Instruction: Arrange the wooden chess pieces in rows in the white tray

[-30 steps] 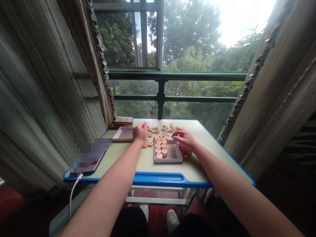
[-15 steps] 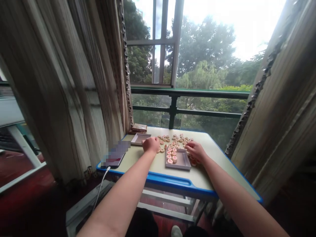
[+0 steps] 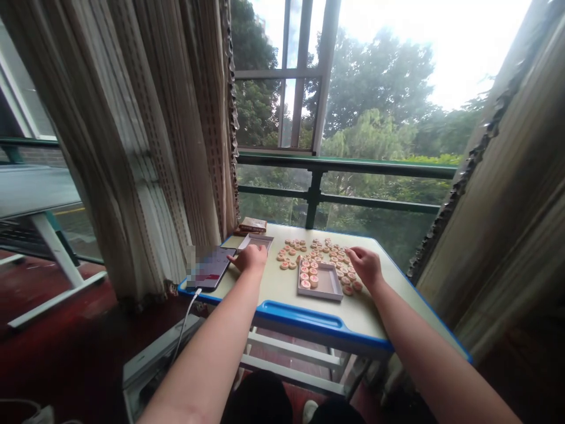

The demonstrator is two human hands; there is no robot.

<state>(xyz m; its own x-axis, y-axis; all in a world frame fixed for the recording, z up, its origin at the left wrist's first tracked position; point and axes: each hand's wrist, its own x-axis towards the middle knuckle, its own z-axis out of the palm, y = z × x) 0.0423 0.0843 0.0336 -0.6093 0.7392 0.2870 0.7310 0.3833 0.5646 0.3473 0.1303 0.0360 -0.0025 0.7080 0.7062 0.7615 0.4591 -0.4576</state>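
Round wooden Chinese chess pieces (image 3: 313, 256) with red markings lie scattered over the pale tabletop. A shallow open box (image 3: 329, 282) sits near the front, with several pieces in two columns along its left side. My left hand (image 3: 251, 258) hangs beside the phone (image 3: 214, 271), its thumb stretched out at the phone's right edge and apart from the curled fingers. No object shows in it. Right of the box, my right hand (image 3: 365, 265) is closed in a pinch above the outer pieces. Whatever its fingertips hold is hidden.
A second shallow tray (image 3: 256, 240) lies at the back left, in front of a small stacked box (image 3: 253, 225). A white cable (image 3: 185, 315) runs from the phone off the blue-edged table (image 3: 304, 313). Curtains (image 3: 189, 147) hang on both sides, and a railing (image 3: 348, 168) stands behind.
My left hand has moved left from the pieces to the phone, its thumb now out. My right hand has drawn right, away from the box. The view has turned slightly left.
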